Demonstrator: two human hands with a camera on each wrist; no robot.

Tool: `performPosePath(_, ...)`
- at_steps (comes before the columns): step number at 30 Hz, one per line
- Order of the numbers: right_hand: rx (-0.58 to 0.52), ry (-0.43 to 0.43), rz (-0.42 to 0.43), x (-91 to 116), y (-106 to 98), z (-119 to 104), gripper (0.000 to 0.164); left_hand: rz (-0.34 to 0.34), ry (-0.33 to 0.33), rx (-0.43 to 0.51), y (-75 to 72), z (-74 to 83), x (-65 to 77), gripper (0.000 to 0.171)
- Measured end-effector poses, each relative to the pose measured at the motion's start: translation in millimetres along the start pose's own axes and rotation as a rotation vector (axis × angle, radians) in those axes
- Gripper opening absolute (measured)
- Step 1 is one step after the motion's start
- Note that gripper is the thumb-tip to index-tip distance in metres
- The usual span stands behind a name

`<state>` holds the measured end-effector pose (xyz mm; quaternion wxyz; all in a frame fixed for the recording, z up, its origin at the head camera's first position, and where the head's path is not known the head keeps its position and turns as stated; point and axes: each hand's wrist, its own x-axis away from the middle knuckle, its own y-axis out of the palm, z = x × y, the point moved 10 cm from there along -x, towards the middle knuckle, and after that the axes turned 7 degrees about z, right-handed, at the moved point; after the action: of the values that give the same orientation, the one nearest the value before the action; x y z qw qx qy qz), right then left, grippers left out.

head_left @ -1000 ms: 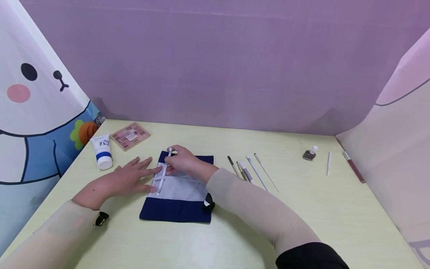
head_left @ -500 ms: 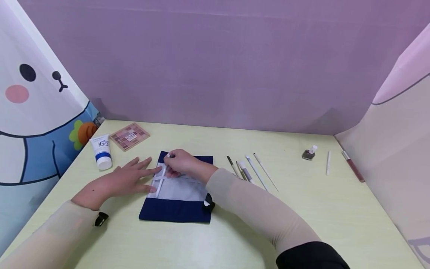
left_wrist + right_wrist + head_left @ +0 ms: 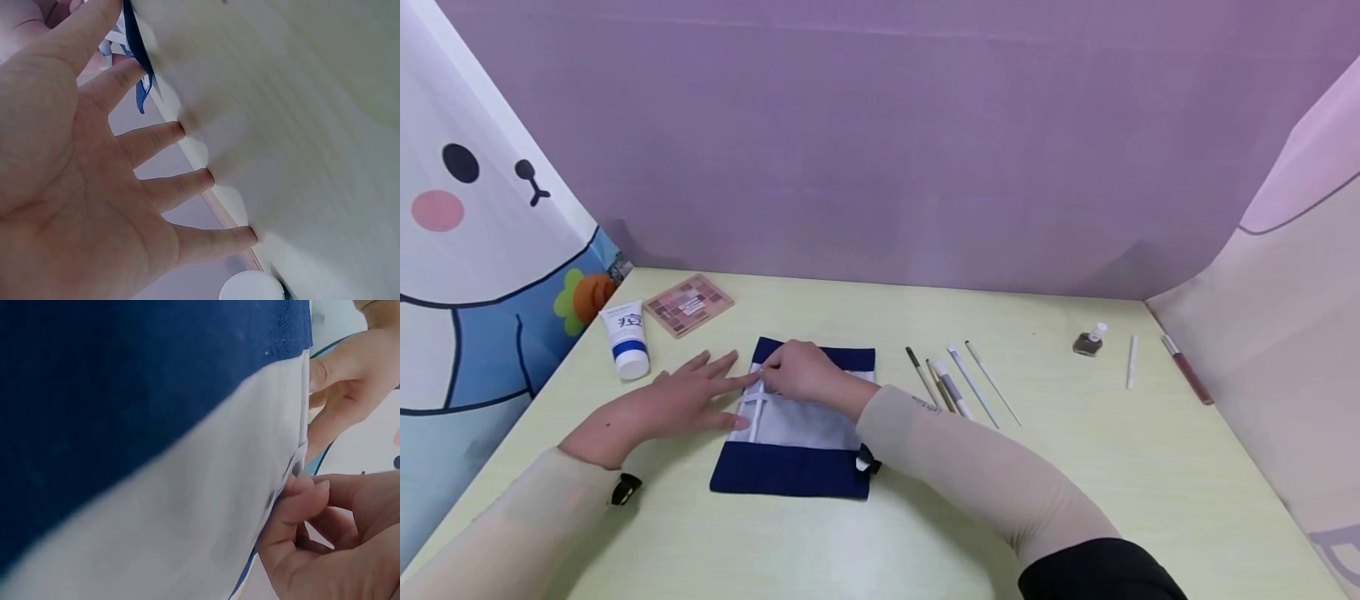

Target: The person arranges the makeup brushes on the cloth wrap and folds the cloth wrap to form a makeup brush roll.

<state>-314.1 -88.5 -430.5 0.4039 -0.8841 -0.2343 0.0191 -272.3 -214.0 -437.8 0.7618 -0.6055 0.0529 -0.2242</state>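
A navy cloth roll case [image 3: 790, 472] with a light grey inside lies flat on the table. Along its left side runs a slim white stick [image 3: 756, 423], like a pen or brush, passing under a grey strap [image 3: 808, 400]. My right hand [image 3: 805, 371] pinches the stick's far end between thumb and forefinger; that end is mostly hidden. My left hand [image 3: 677, 404] has its fingers spread, with thumb and forefinger at the case's left edge. In the left wrist view, the other fingertips [image 3: 203, 178] touch the tabletop.
Left of the case lie a white and blue tube [image 3: 627, 340] and a pink palette [image 3: 690, 305]. Several slim brush-like sticks [image 3: 973, 387] lie to its right. Farther right are a small dark bottle [image 3: 1088, 340], a white stick [image 3: 1132, 362] and a dark red tube [image 3: 1189, 372].
My right hand has moved slightly left and towards me, bringing the white stick down into line with the case's left side. The left hand stays put.
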Motion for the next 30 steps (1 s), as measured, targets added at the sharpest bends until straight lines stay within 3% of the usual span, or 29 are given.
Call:
performPosePath(5,0.033,-0.002,0.053,1.7,-5.8,-1.5,0.024,-0.002,0.005,0.005,0.7,-0.1,0.1,0.081)
performPosePath(12,0.118,-0.051,-0.031,4.0,0.2,-3.9,0.032,-0.002,0.003,0.0,1.5,-1.9,0.5,0.08)
performPosePath(15,0.116,-0.047,-0.023,5.9,-6.8,-3.2,0.031,0.001,0.003,0.0,1.3,-1.8,0.4,0.081)
performPosePath(23,-0.084,-0.021,0.03,14.8,-59.2,7.0,0.04,0.003,0.002,-0.009,0.5,-0.8,-0.5,0.084)
performPosePath(30,-0.262,0.002,0.091,30.5,-109.2,34.3,0.041,-0.001,0.006,-0.001,-0.3,0.7,0.7,0.085)
